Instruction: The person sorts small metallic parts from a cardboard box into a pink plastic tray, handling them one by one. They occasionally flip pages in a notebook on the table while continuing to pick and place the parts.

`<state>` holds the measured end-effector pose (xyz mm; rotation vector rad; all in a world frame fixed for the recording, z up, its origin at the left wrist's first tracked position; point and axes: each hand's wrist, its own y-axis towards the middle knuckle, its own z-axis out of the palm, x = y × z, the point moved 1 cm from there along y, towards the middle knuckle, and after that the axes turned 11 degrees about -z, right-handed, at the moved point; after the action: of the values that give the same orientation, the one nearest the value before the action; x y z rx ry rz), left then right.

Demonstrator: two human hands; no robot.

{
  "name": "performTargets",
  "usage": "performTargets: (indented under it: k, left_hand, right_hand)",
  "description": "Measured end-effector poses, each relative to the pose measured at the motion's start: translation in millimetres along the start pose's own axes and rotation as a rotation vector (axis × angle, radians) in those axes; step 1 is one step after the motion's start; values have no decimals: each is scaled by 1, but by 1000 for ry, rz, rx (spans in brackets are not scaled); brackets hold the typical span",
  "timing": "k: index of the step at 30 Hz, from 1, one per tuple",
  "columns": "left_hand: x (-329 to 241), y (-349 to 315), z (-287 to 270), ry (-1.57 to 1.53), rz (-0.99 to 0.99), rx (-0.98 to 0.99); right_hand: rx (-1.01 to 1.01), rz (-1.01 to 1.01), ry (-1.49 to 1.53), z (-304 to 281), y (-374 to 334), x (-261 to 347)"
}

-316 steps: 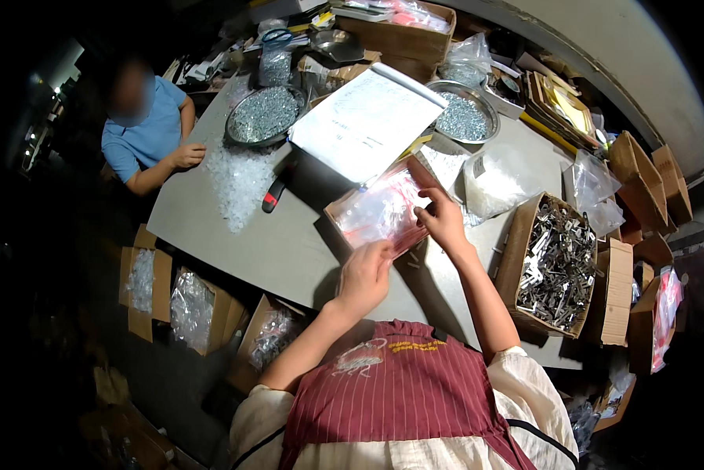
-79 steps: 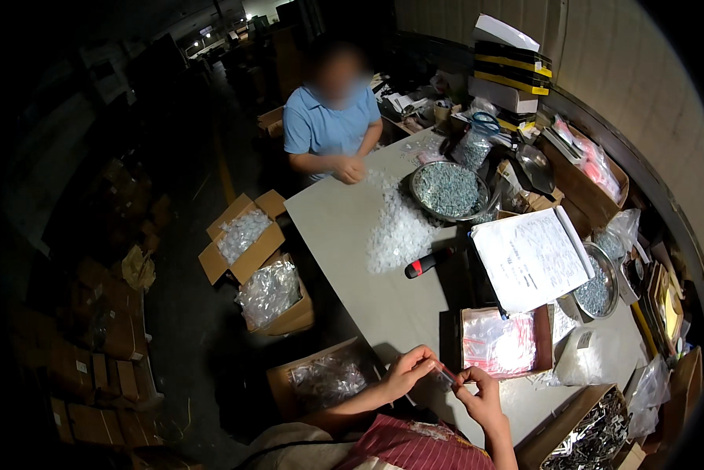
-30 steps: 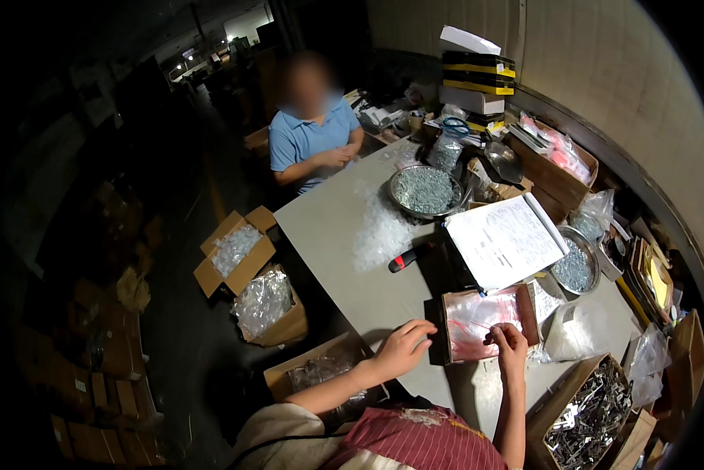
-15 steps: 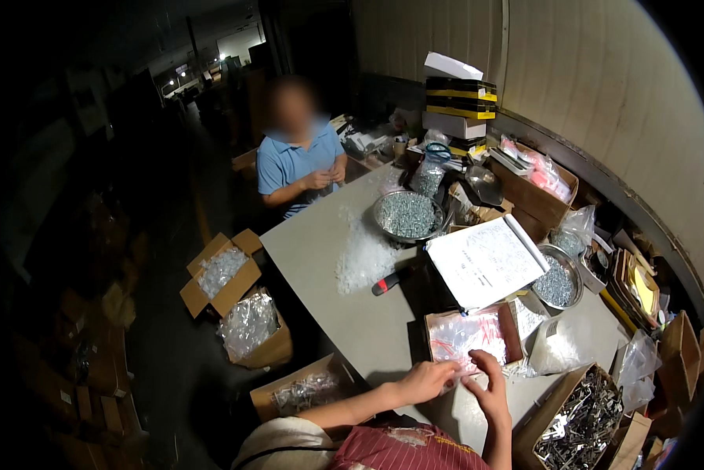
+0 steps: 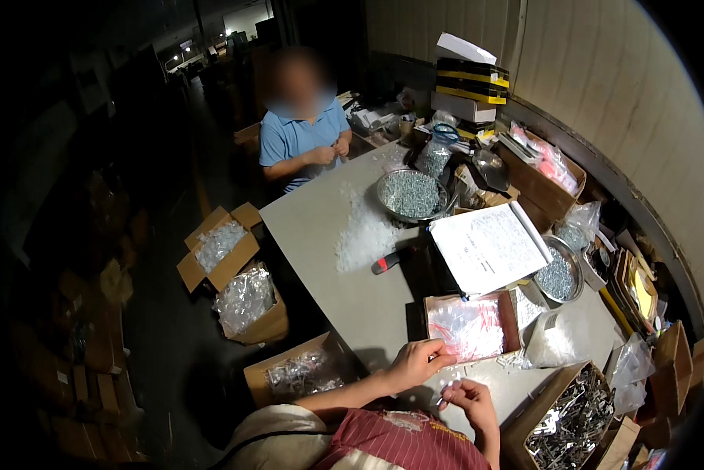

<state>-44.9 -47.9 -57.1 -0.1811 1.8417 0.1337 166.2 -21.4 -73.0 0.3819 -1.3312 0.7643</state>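
My left hand (image 5: 421, 365) is at the near left corner of a small open carton (image 5: 512, 323). Its thumb and fingers are pinched together, and whatever may be between them is too small to make out. Clear plastic bags with red markings (image 5: 465, 329) fill that carton. Lower and to the right, my right hand (image 5: 473, 401) is closed over the table, apart from the left. A small pale and dark piece (image 5: 443, 403) shows at its fingertips; its kind is unclear. Small white pieces (image 5: 510, 360) lie by the carton's near edge.
A carton of metal parts (image 5: 567, 423) stands at right. Beyond are a notepad (image 5: 489, 247), a red-and-black-handled tool (image 5: 393, 260), bowls of small metal pieces (image 5: 410, 194) (image 5: 557, 276) and a white pile (image 5: 361, 239). A person in blue (image 5: 309, 145) sits across. Cartons (image 5: 269, 321) stand left of the table (image 5: 313, 223).
My hands have come apart. The right has drawn back toward me and closed round a small piece; the left has shifted slightly left and nearer its own carton corner. The view has tilted slightly.
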Motion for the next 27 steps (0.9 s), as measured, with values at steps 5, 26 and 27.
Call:
performTargets:
  k: [5, 26, 27]
  left_hand:
    - [9, 2, 9, -71, 108, 77]
    - [2, -17, 30, 511, 441, 64]
    - [5, -14, 30, 540, 463, 91]
  right_hand:
    - [-16, 3, 1, -3, -9, -24]
    - [154, -371, -1009, -14, -22, 26]
    - [172, -371, -958, -13, -23, 25]
